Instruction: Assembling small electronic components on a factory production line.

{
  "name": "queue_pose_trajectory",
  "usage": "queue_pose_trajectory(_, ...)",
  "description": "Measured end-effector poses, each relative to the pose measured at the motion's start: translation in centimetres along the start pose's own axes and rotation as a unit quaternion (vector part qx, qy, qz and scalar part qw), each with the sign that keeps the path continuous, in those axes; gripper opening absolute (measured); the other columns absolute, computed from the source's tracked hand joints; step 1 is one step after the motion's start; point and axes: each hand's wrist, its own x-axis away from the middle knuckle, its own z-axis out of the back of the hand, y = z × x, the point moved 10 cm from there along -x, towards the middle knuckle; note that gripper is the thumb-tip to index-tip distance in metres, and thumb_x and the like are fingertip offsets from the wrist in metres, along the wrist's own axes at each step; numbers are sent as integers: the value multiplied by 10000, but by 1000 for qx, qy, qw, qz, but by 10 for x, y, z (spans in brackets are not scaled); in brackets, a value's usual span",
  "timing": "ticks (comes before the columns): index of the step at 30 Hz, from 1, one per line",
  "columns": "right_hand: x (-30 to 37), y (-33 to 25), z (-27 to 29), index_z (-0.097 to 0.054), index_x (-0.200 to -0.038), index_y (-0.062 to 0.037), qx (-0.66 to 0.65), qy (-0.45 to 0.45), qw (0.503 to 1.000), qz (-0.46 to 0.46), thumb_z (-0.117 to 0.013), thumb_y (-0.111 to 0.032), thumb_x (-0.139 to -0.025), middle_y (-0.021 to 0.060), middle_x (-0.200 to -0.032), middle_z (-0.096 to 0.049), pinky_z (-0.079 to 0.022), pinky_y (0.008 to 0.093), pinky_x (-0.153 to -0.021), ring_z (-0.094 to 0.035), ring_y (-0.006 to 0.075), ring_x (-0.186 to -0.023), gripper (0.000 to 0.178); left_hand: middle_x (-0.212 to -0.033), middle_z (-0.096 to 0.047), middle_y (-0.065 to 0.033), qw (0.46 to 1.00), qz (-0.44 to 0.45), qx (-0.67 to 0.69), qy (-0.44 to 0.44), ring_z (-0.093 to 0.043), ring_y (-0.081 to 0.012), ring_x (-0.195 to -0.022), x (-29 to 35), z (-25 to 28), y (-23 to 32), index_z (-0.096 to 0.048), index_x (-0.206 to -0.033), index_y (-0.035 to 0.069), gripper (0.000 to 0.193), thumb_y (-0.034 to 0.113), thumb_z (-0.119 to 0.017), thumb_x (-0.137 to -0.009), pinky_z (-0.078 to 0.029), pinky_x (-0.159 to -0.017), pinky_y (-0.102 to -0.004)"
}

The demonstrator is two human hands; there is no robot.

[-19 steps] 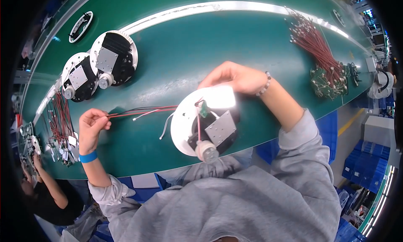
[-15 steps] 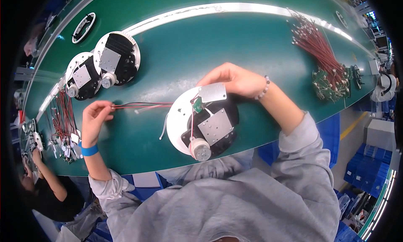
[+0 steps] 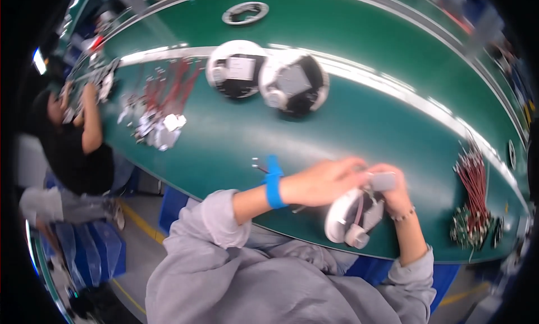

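Observation:
A round white-and-black motor assembly (image 3: 343,214) with a small silver motor (image 3: 357,236) stands tilted near the bench's front edge. My right hand (image 3: 395,194) grips its far right side, fingers curled around a grey metal plate (image 3: 383,181). Across the assembly's upper edge reaches my left hand (image 3: 325,182), its fingertips beside that plate and close to my right fingers. Motion blur hides what the left fingers hold, if anything. Past the blue wristband (image 3: 273,182), a thin wire with small white ends (image 3: 255,163) sticks out over the bench.
Two similar round assemblies (image 3: 236,71) (image 3: 295,82) lie farther back, with a white ring (image 3: 245,13) behind them. Wires with metal plates (image 3: 160,127) are piled at left; red wires with green circuit boards (image 3: 473,211) at right. A person in black (image 3: 73,150) works at far left.
My left hand has come from the stretched-out wires across to the assembly. The assembly has tilted under my right hand. My view has swung left, showing more of the other person.

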Motion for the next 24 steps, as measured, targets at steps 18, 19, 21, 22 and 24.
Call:
queue_pose_trajectory(18,6,-11,-32,-545,-839,51,109,18,988,110,-471,-37,-807,117,-952,-473,-479,214,-543,-524,116,-676,119,-648,-572,-123,915,-76,-382,105,-566,-224,-557,131,140,99,-594,-771,11,191,200,-590,-745,-426,-498,-300)
queue_pose_trajectory(19,6,-11,-29,-545,-839,51,112,27,987,109,-471,-37,-807,117,-952,-473,-479,214,-543,-524,116,-676,119,-641,-573,-92,901,-28,-404,154,-556,-169,-555,143,175,107,-593,-780,10,184,189,-598,-737,-425,-499,-280)
queue_pose_trajectory(21,4,-9,-31,-547,-831,52,104,31,990,93,-482,-8,-797,116,-925,-484,-481,210,-506,-524,114,-646,95,-628,-543,-49,862,84,-434,247,-485,-85,-563,177,245,106,-576,-781,-14,200,184,-585,-755,-412,-501,-241)
queue_pose_trajectory(22,3,-9,-32,-547,-831,52,106,32,989,93,-482,-8,-797,116,-925,-484,-481,210,-506,-524,114,-646,95,-642,-544,-50,826,114,-474,282,-488,-96,-563,194,280,100,-567,-785,-30,216,185,-575,-763,-413,-513,-245)
queue_pose_trajectory(24,2,-10,-36,-551,-805,49,111,33,989,88,-486,-12,-797,117,-897,-497,-477,204,-475,-523,113,-624,90,-659,-563,-75,752,181,-519,365,-527,-133,-591,235,348,87,-574,-752,-32,236,200,-609,-730,-435,-570,-268)
